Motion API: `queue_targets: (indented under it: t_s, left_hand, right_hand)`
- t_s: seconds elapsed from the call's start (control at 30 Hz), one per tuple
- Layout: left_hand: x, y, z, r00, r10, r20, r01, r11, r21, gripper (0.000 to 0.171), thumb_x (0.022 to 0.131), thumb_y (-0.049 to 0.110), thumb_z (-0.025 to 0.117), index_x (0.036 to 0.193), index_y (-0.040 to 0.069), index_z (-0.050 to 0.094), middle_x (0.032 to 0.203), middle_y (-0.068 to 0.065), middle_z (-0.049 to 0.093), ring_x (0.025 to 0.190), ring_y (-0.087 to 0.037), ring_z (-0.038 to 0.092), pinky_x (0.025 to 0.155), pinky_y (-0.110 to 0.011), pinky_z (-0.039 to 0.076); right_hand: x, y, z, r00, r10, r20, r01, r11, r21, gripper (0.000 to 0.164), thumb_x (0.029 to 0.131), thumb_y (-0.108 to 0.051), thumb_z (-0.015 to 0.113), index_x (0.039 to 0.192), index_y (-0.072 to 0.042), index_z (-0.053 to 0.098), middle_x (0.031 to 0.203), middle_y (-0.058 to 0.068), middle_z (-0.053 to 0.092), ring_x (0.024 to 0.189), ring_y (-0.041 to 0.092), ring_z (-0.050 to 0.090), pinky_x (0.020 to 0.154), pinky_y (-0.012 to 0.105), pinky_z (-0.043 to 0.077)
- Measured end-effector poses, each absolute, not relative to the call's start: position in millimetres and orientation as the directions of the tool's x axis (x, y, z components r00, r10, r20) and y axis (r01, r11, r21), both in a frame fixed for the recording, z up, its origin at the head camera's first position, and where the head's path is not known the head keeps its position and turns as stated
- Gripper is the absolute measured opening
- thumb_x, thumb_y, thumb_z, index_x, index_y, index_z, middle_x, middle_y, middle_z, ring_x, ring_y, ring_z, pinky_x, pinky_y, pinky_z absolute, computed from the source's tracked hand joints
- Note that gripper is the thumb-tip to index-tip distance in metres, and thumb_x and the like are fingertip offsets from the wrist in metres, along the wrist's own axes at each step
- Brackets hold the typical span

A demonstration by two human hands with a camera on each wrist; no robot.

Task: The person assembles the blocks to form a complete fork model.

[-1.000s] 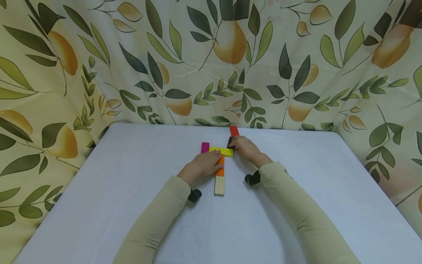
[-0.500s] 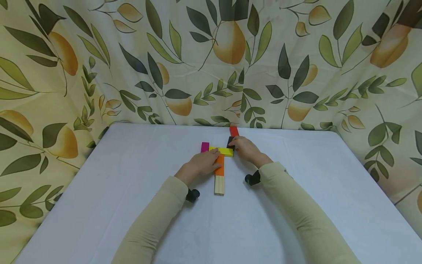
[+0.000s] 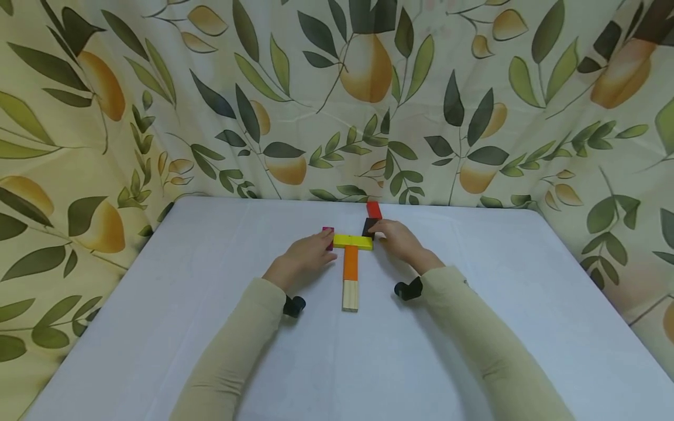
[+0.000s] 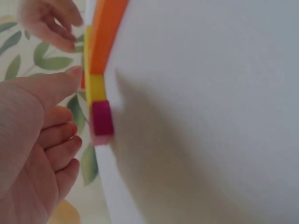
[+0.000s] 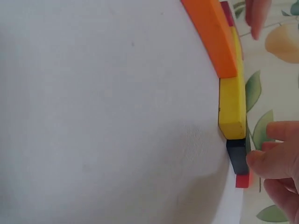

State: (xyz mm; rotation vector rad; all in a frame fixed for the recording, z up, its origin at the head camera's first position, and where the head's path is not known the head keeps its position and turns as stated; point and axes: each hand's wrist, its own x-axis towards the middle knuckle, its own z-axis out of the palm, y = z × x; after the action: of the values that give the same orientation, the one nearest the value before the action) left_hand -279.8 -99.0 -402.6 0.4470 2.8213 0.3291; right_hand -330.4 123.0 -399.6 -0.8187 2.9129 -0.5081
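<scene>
Several wooden blocks lie end to end and crosswise on the white table. A yellow block (image 3: 353, 241) lies crosswise, with an orange block (image 3: 350, 263) and a plain wood block (image 3: 350, 296) running toward the person. My left hand (image 3: 305, 256) reaches over the magenta block (image 4: 103, 117) at the yellow one's left end; its fingers are loosely bent and hold nothing. At the right end stands a black block (image 3: 370, 226), leading back to a red block (image 3: 374, 210). My right hand (image 3: 400, 240) is beside the black block, thumb tip right at its side, fingers loose.
The white table (image 3: 210, 339) stretches around the blocks, its back edge close behind the red block. A patterned curtain (image 3: 326, 140) of leaves and fruit hangs behind it. Dark wrist cameras (image 3: 408, 289) sit under both cuffs.
My left hand has moved left from the yellow and orange blocks to the magenta block. My right fingers have loosened from the black block and shifted slightly right. The blocks look unmoved.
</scene>
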Motion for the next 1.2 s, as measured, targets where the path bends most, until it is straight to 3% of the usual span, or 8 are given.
queue_targets:
  t_s: [0.33, 0.73, 1.0, 1.2]
  left_hand:
    - [-285.1, -110.4, -411.0, -0.918, 0.336, -0.21, 0.277, 0.923, 0.266, 0.067, 0.092, 0.039, 0.053, 0.146, 0.011, 0.024, 0.15, -0.004, 0.022, 0.135, -0.019, 0.023, 0.107, -0.036, 0.023]
    - [-290.6, -112.3, -410.7, -0.911, 0.344, -0.227, 0.277, 0.919, 0.281, 0.065, 0.093, 0.035, 0.053, 0.145, 0.01, 0.025, 0.15, -0.005, 0.023, 0.135, -0.021, 0.024, 0.107, -0.037, 0.024]
    - [-291.9, -115.3, -413.8, -0.913, 0.351, -0.21, 0.29, 0.917, 0.273, 0.06, 0.095, 0.032, 0.049, 0.146, 0.01, 0.024, 0.15, -0.005, 0.022, 0.135, -0.02, 0.023, 0.107, -0.035, 0.023]
    - [-292.0, -116.1, -414.8, -0.902, 0.392, -0.183, 0.325, 0.893, 0.312, 0.059, 0.095, 0.03, 0.05, 0.145, 0.007, 0.027, 0.15, -0.007, 0.022, 0.135, -0.021, 0.024, 0.107, -0.035, 0.022]
  right_hand:
    - [-315.2, 129.5, -403.6, -0.86, -0.503, 0.093, -0.498, 0.784, -0.37, 0.028, 0.083, 0.005, 0.063, 0.111, 0.002, 0.065, 0.11, 0.015, 0.063, 0.107, 0.03, 0.054, 0.094, 0.044, 0.041]
    - [-295.4, 108.5, -405.4, -0.862, -0.5, 0.09, -0.49, 0.773, -0.403, 0.029, 0.085, -0.014, 0.067, 0.111, -0.002, 0.066, 0.109, 0.011, 0.062, 0.101, 0.025, 0.056, 0.091, 0.04, 0.045]
    - [-286.0, 96.6, -411.4, -0.766, -0.631, 0.123, -0.63, 0.7, -0.336, 0.026, 0.088, -0.015, 0.062, 0.11, -0.001, 0.066, 0.109, 0.01, 0.063, 0.108, 0.026, 0.054, 0.095, 0.039, 0.042]
    - [-283.1, 91.6, -415.5, -0.783, -0.615, 0.094, -0.607, 0.721, -0.335, 0.029, 0.089, -0.018, 0.062, 0.113, -0.001, 0.064, 0.111, 0.01, 0.061, 0.106, 0.023, 0.054, 0.094, 0.037, 0.042]
